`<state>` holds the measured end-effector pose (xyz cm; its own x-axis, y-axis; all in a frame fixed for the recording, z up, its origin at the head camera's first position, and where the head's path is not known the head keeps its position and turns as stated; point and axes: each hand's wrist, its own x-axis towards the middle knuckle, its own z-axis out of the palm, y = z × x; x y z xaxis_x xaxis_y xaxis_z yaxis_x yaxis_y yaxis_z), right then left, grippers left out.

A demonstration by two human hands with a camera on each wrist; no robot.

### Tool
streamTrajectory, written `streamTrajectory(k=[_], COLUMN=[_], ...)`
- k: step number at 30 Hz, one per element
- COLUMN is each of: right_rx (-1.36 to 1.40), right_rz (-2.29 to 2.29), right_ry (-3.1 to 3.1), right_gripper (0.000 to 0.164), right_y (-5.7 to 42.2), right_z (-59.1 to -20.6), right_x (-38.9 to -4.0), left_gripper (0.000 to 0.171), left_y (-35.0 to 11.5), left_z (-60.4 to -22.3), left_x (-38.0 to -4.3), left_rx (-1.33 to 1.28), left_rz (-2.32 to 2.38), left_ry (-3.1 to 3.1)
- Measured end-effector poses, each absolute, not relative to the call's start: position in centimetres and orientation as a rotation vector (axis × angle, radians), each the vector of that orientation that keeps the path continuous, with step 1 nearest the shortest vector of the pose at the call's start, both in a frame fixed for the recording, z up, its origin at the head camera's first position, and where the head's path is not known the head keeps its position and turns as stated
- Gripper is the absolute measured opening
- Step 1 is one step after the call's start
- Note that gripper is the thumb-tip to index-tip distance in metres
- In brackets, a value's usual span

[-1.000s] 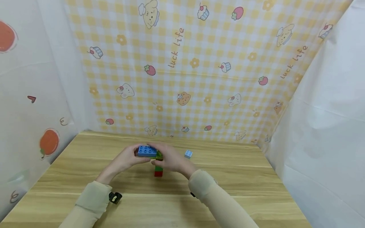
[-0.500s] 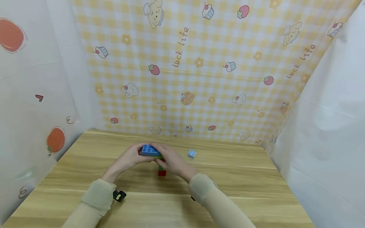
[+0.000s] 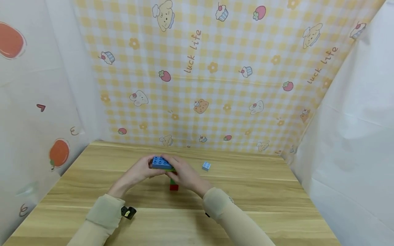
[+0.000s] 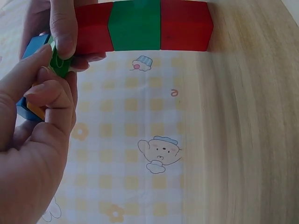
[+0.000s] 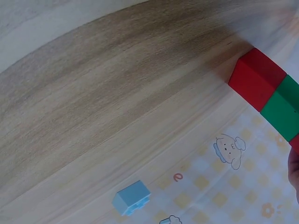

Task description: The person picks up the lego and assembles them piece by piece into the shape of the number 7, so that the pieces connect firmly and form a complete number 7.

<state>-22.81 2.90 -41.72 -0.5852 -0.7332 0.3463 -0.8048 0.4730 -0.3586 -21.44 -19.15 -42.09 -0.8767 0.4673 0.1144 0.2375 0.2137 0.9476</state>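
A long blue toy brick (image 3: 161, 163) with studs tops an upright tower of toy bricks. My left hand (image 3: 143, 171) grips its left end, fingers curled round it. From the right, my right hand (image 3: 186, 174) pinches the top: fingers lie over the blue brick and the thumb presses a flat green brick (image 4: 60, 67) below it. An orange piece (image 4: 35, 110) shows under the blue brick by my left fingers. Beneath are a red block (image 4: 95, 29), a green block (image 4: 135, 25) and a bottom red block (image 4: 186, 25) standing on the table. My right hand hides part of the upper tower.
A small light blue brick (image 3: 206, 166) lies on the wooden table (image 3: 246, 191), right of and behind the tower. A yellow checked cloth (image 3: 231, 92) hangs behind the table's back edge, with white cloth (image 3: 347, 136) at the right side.
My right hand has closed in over the top of the tower, covering more of the green brick. Over the last half second the hands hold almost still; the head view shifted slightly.
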Motion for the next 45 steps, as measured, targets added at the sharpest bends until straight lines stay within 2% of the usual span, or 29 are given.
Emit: streamTrajectory(k=[5, 10, 17, 30, 45], right_rx=[1.353, 1.351, 1.346, 1.386, 1.372], right_rz=[0.753, 0.765, 0.786, 0.788, 0.786], right_ry=[-2.554, -2.546, -2.543, -2.491, -2.543], right_gripper=[0.064, 0.066, 0.065, 0.065, 0.065], right_y=[2.9, 3.0, 3.1, 3.1, 3.1], right_z=[-41.8, -41.8, -41.9, -41.8, -41.5], right_x=[-22.8, -22.7, -22.8, -22.8, -22.6], left_gripper=[0.050, 0.037, 0.046, 0.044, 0.045], left_y=[-19.3, -19.6, -19.2, -19.0, -19.0], left_z=[-42.3, -42.3, -41.7, -41.6, -41.2], left_x=[-21.5, -21.6, -21.4, -21.5, -21.4], left_rx=[0.698, 0.677, 0.613, 0.680, 0.611], left_rz=[1.791, 1.826, 1.893, 1.950, 1.939], left_ry=[2.180, 2.125, 2.056, 1.961, 1.962])
